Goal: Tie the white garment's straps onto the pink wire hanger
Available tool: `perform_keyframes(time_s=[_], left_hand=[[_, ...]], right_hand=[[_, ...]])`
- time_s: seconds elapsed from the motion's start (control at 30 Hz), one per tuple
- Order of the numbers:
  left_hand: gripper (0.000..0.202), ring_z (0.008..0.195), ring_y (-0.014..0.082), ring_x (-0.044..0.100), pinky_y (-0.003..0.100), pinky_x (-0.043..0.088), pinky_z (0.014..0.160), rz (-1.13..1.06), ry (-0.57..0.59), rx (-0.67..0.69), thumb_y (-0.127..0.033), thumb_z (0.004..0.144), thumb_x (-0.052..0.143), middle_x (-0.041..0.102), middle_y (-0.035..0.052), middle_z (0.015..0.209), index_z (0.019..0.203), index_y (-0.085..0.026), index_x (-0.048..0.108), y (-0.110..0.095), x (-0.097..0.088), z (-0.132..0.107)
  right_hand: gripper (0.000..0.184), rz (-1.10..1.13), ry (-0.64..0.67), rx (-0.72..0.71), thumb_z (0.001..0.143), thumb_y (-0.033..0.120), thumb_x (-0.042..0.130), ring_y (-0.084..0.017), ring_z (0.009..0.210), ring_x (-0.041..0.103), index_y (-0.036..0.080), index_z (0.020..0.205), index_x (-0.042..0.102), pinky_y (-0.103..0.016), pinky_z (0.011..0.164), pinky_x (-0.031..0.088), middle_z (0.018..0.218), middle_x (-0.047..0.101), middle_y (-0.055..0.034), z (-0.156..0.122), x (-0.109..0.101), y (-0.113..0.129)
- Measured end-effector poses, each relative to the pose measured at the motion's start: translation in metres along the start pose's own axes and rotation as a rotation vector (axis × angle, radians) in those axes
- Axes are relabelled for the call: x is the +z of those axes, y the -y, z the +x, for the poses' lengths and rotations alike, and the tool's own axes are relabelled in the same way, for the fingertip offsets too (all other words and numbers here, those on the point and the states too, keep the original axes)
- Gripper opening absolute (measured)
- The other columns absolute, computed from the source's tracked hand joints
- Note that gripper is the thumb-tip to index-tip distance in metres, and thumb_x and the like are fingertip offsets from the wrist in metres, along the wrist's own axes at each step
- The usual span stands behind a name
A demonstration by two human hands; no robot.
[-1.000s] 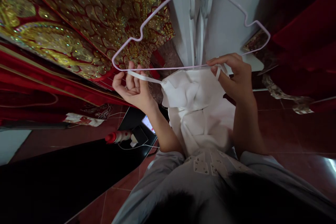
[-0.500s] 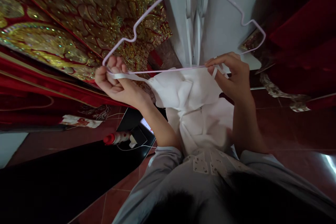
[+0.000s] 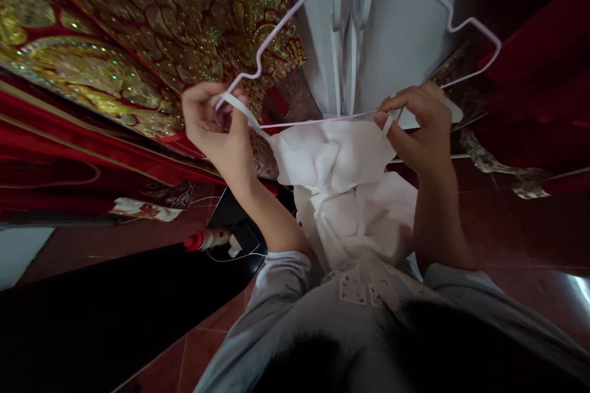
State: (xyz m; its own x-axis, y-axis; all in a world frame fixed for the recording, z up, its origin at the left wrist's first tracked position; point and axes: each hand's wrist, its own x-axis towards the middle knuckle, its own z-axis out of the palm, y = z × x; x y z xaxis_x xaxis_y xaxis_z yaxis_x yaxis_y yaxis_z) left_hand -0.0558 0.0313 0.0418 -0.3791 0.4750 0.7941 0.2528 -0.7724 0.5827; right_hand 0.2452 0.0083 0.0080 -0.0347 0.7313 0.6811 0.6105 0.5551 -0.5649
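Note:
A pale pink wire hanger (image 3: 295, 15) hangs in front of me against a white wall. A white garment (image 3: 341, 178) with thin straps droops below its bottom bar. My left hand (image 3: 212, 126) is closed on the left strap (image 3: 242, 112), lifted to the hanger's left shoulder end. My right hand (image 3: 417, 126) pinches the right strap (image 3: 388, 124) just under the bottom bar, near the hanger's right side.
Red cloth with gold beaded embroidery (image 3: 138, 43) hangs at the left. Dark red velvet (image 3: 539, 61) hangs at the right. Below lie a red-brown tiled floor (image 3: 507, 233), a black surface (image 3: 115, 307), a red-capped object (image 3: 205, 239) and a charger with a white cable (image 3: 239, 249).
My left hand has risen with the strap from below the bottom bar to the hanger's left end. The hanger has swung slightly right. My right hand has stayed at the right strap.

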Motion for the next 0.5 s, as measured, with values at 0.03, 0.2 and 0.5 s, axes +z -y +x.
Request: perform_keyframes(time_s=[0.03, 0.2, 0.5], left_hand=[[0.024, 0.080, 0.0140, 0.067, 0.025, 0.052, 0.074, 0.042, 0.070, -0.036, -0.015, 0.083, 0.081, 0.067, 0.0005, 0.089, 0.100, -0.016, 0.064, -0.004, 0.000, 0.002], [0.027, 0.103, 0.0264, 0.068, 0.040, 0.055, 0.094, 0.310, 0.308, 0.105, -0.016, 0.086, 0.076, 0.073, 0.0081, 0.110, 0.113, -0.020, 0.075, -0.022, -0.008, 0.010], [0.048, 0.132, 0.0377, 0.059, 0.060, 0.039, 0.122, 0.529, 0.530, 0.089, -0.054, 0.096, 0.073, 0.067, 0.0096, 0.138, 0.136, -0.029, 0.066, -0.036, -0.012, 0.007]], right_hand=[[0.036, -0.007, -0.003, 0.003, 0.098, 0.063, 0.065, -0.027, 0.090, 0.068, 0.029, 0.086, 0.066, -0.055, 0.101, 0.051, 0.087, 0.073, -0.0022, 0.000, 0.000, 0.000], [0.040, -0.042, -0.041, 0.003, 0.098, 0.066, 0.061, -0.027, 0.089, 0.066, 0.029, 0.083, 0.065, -0.054, 0.097, 0.050, 0.086, 0.072, -0.0032, -0.003, 0.007, 0.004], [0.034, -0.063, -0.010, -0.003, 0.096, 0.062, 0.066, -0.029, 0.096, 0.064, 0.030, 0.087, 0.067, -0.056, 0.101, 0.048, 0.091, 0.071, -0.0048, -0.006, 0.012, 0.005]])
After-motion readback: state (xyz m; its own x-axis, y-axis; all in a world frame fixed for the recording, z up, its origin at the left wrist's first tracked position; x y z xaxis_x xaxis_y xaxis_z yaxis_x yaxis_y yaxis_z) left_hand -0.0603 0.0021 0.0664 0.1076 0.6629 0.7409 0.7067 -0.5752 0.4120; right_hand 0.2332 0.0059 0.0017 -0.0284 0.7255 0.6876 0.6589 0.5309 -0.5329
